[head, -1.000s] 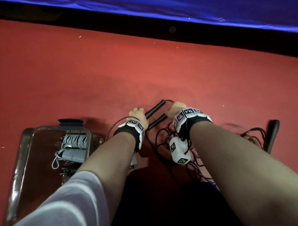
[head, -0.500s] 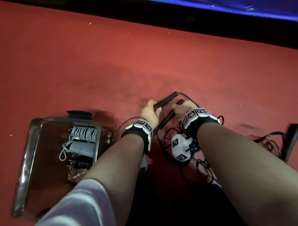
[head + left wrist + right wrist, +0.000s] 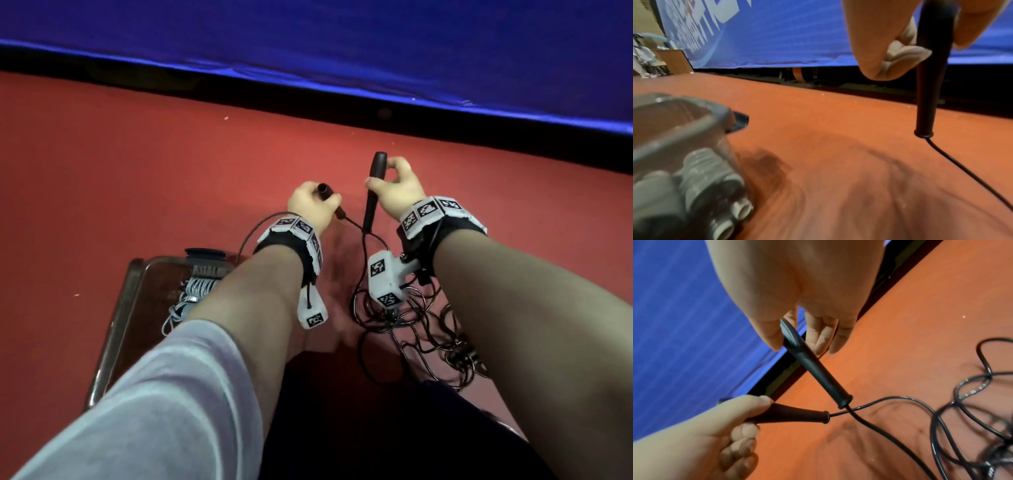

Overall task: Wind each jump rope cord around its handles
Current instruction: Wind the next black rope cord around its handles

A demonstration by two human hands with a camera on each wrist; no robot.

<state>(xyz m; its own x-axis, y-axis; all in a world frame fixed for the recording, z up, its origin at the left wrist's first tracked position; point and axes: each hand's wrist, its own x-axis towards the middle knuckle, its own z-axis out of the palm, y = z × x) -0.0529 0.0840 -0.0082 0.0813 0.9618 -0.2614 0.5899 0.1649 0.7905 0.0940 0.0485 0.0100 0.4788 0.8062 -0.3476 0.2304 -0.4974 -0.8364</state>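
Note:
I hold one black jump rope above the red floor. My left hand (image 3: 310, 205) grips one black handle (image 3: 329, 197), seen again as the left handle (image 3: 793, 416) in the right wrist view. My right hand (image 3: 394, 186) pinches the other handle (image 3: 373, 192) near its top, and that handle (image 3: 816, 369) hangs steeply down. The two handles' cord ends nearly meet between my hands. The thin black cord (image 3: 404, 322) falls into a loose tangled heap under my right forearm. In the left wrist view the left handle (image 3: 929, 84) points down with the cord (image 3: 966, 175) trailing right.
A clear plastic bin (image 3: 113, 329) at the lower left holds a wound grey jump rope (image 3: 200, 287). A blue banner (image 3: 342, 44) with a dark gap beneath runs along the far edge of the red carpet (image 3: 137, 171).
Both hands have lifted the two handles off the floor and drawn them apart; the right handle swung from lying slanted to nearly upright. The head camera has tilted up.

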